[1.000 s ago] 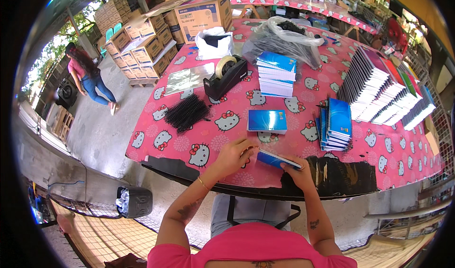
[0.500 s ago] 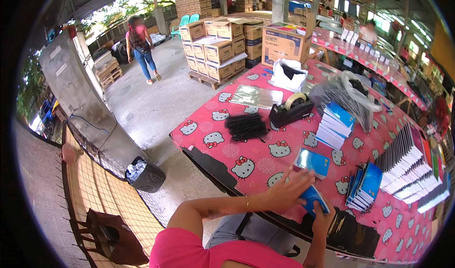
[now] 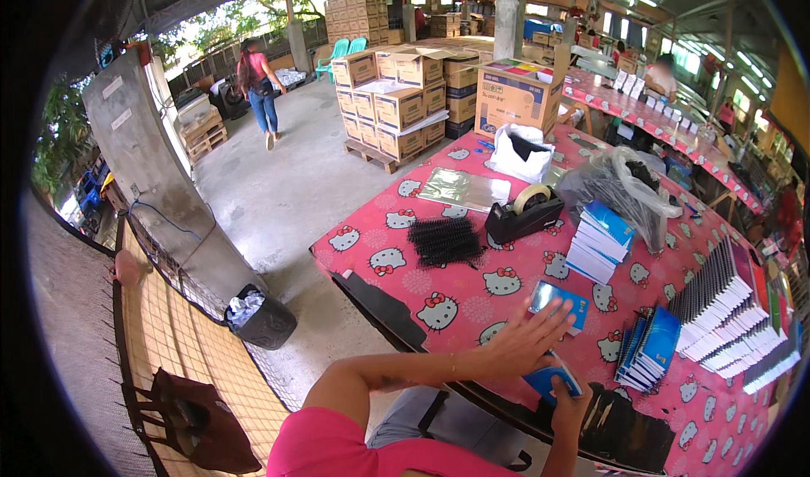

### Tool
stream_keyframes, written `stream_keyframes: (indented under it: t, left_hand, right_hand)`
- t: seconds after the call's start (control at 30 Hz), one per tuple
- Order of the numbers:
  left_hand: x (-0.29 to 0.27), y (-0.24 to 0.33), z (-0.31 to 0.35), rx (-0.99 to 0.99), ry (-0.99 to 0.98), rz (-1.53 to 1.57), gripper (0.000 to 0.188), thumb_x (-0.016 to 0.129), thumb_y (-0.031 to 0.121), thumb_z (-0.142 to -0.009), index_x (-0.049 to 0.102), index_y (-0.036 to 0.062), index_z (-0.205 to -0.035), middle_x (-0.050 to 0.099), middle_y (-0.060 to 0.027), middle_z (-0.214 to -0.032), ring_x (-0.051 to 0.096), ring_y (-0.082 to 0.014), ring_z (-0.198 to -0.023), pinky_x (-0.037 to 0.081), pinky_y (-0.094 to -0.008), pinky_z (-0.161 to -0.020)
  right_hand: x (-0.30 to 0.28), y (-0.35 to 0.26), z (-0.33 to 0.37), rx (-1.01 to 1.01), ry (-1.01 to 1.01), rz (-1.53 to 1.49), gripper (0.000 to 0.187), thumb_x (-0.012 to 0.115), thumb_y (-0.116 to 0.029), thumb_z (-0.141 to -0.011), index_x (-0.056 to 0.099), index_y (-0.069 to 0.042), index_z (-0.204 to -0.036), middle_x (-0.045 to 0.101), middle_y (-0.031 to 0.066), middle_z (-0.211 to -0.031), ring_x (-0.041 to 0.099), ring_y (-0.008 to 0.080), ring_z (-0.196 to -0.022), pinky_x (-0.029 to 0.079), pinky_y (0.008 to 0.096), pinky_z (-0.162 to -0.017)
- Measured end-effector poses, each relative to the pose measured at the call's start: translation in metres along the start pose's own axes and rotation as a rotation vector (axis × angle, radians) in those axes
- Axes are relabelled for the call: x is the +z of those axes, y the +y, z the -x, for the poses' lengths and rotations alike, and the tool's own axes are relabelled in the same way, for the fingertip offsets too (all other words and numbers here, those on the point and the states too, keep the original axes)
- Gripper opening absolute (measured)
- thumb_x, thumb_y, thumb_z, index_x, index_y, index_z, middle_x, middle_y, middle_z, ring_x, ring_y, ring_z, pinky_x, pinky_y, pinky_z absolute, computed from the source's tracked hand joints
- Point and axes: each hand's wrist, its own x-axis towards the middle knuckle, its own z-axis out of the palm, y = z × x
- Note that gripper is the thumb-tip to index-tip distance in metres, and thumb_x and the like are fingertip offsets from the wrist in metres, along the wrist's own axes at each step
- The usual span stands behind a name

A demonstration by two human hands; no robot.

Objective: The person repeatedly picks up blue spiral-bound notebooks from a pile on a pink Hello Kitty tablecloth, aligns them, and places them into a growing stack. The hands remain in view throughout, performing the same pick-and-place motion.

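1. The left hand (image 3: 525,339) is lying flat and open over a small blue notebook (image 3: 548,377), as before.
2. The right hand (image 3: 570,391) is gripping that notebook from below at the tabletop (image 3: 472,287) edge.
3. The view is turning left now, showing more floor.

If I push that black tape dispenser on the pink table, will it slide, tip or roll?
The black tape dispenser looks blocky and low with a broad flat base, so it should probably slide rather than tip or roll. It is likely heavy for its size. The pink patterned tablecloth under it may bunch or drag along. The tape roll sits in it on edge and might turn.
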Motion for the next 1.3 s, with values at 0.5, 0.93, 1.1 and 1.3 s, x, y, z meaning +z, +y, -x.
stream_keyframes:
  t: [0.5, 0.93, 1.1, 1.3]
  left_hand:
    - [0.023, 0.026, 0.025, 0.094, 0.106, 0.107, 0.087, 0.054, 0.057, -0.092, 0.03, 0.001, -0.153, 0.027, -0.0173, -0.161, 0.023, -0.0313, -0.15, 0.02, -0.0555, -0.116]
    - [0.007, 0.001, -0.014, 0.224, -0.444, 0.202, 0.054, 0.058, 0.043, -0.094, 0.051, 0.0109, -0.137, 0.044, -0.0154, -0.148, 0.035, -0.0333, -0.144, 0.016, -0.0644, -0.117]
    - [0.026, 0.034, 0.021, 0.14, -0.08, 0.173, 0.065, 0.054, 0.051, -0.094, 0.048, 0.0049, -0.14, 0.041, -0.0184, -0.151, 0.033, -0.0349, -0.145, 0.017, -0.0669, -0.114]
    - [0.012, 0.032, -0.005, 0.133, -0.171, 0.059, 0.084, 0.047, 0.061, -0.094, 0.037, -0.001, -0.149, 0.033, -0.0208, -0.158, 0.026, -0.0367, -0.149, 0.011, -0.0651, -0.116]
  right_hand:
    - [-0.002, -0.004, -0.001, -0.043, -0.015, 0.008, 0.028, 0.072, -0.005, -0.087, 0.07, 0.004, -0.113, 0.069, 0.0034, -0.093, 0.06, 0.0074, -0.077, 0.048, 0.0229, -0.068]
    - [-0.018, 0.022, -0.004, -0.119, -0.175, 0.249, 0.03, 0.071, -0.008, -0.089, 0.067, 0.002, -0.116, 0.069, 0.0087, -0.09, 0.06, 0.0103, -0.083, 0.05, 0.0292, -0.076]
    - [-0.016, 0.016, -0.006, -0.019, -0.167, 0.153, 0.031, 0.068, -0.006, -0.089, 0.067, 0.001, -0.118, 0.069, 0.0082, -0.089, 0.059, 0.0096, -0.083, 0.05, 0.0294, -0.076]
    - [-0.016, 0.014, -0.01, -0.108, -0.218, 0.143, 0.033, 0.064, 0.001, -0.088, 0.066, 0.001, -0.121, 0.07, 0.01, -0.09, 0.059, 0.0097, -0.085, 0.05, 0.029, -0.077]
